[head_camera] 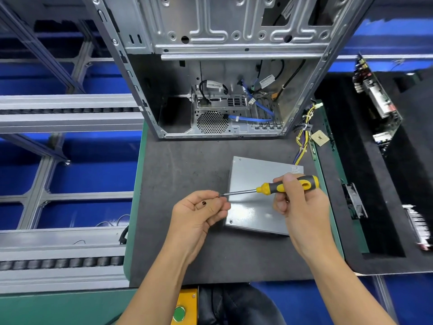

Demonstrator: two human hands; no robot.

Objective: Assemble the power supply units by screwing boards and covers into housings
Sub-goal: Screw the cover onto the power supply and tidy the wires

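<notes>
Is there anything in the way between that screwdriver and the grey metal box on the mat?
Nothing visible. The right hand holds the screwdriver just above the power supply unit, whose flat cover lies bare. The left hand meets the screwdriver's tip, beside the box's left edge, and a small dark screw rests in its palm.

bare mat left of power supply, computer case behind

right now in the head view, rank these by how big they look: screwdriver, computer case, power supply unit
1. computer case
2. power supply unit
3. screwdriver, held in the right hand, closer to the camera, yet plainly smallest
</notes>
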